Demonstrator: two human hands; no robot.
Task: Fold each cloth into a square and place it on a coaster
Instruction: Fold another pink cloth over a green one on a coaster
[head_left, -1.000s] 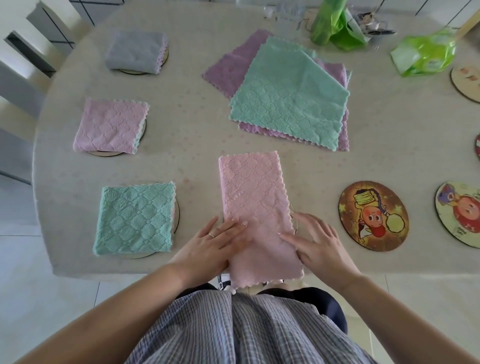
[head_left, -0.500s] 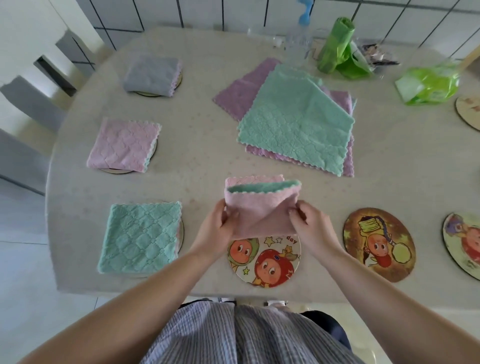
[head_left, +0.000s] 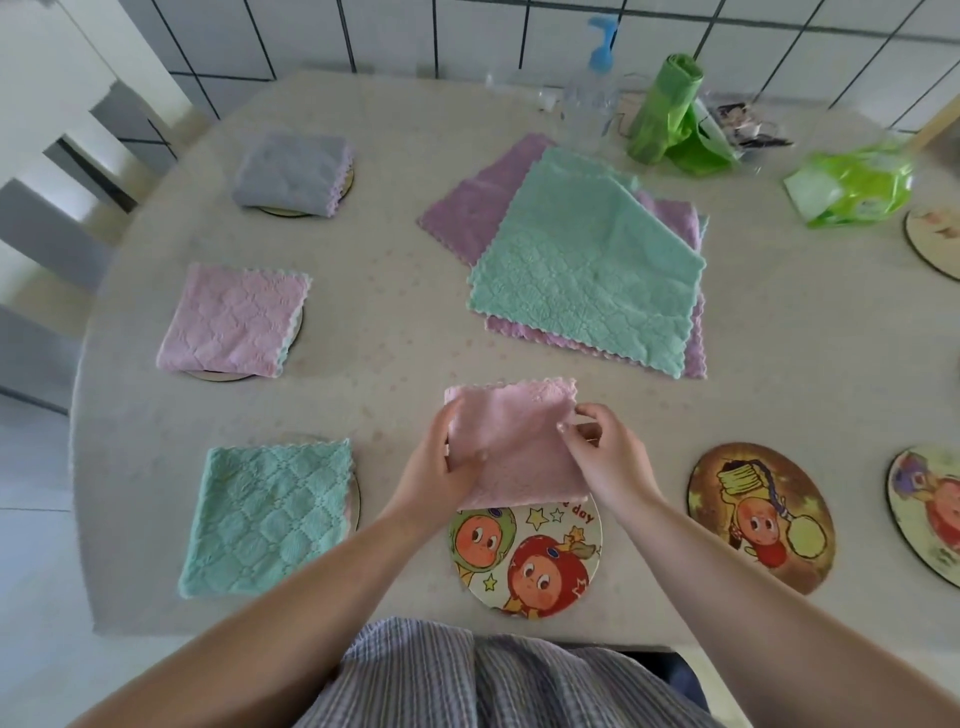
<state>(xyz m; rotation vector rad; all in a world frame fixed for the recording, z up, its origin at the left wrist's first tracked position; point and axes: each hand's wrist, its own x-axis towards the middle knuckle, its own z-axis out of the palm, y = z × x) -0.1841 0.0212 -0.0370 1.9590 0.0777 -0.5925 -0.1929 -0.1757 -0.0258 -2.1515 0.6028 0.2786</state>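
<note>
Two hands, the left hand (head_left: 441, 462) and right hand (head_left: 602, 457), now hold the pink cloth (head_left: 511, 441), just folded from long to square, over the cartoon coaster (head_left: 524, 561), so it can go down next.

1. We see three folded cloths (head_left: 236, 321) on coasters along the counter's (head_left: 395, 322) left side.
2. An unfolded stack (head_left: 587, 275) lies behind the centre.
3. The held cloth (head_left: 511, 441) overlaps the near coaster's (head_left: 524, 558) far edge.
4. Bare coasters (head_left: 761, 514) lie right.
</note>
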